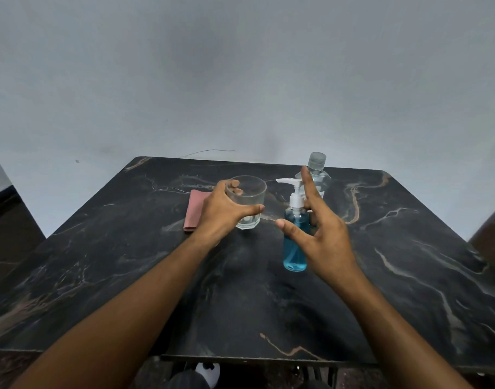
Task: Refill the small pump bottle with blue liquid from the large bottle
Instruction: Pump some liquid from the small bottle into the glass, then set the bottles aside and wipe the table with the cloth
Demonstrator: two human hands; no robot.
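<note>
A: Nearest on the dark table [156, 290], what do you see?

B: The pump bottle [294, 242], upright, blue liquid up near its shoulder, white pump head on. The right hand [322, 242] is spread open just beside it, thumb in front, fingers behind, not yet closed on anything.

A: How would it handle?

B: I'd judge it light, smooth plastic, a bit slippery and easy to tip because it is tall and narrow. Best taken round the middle of the body, with the collar under the pump turned to open it.

A: And the left hand [226, 214]?

B: Wrapped round a clear glass [247, 203] that stands on the table; fingers show through the far side. Thick-based, so heavier and breakable. It looks almost empty.

A: Farther back?

B: A folded pink cloth [195, 210] left of the glass, and behind the pump the big bottle [315, 175], capped, partly hidden by the fingers. It looks clear; I cannot tell how full. Probably heavier, so grip its body, not the cap.
</note>
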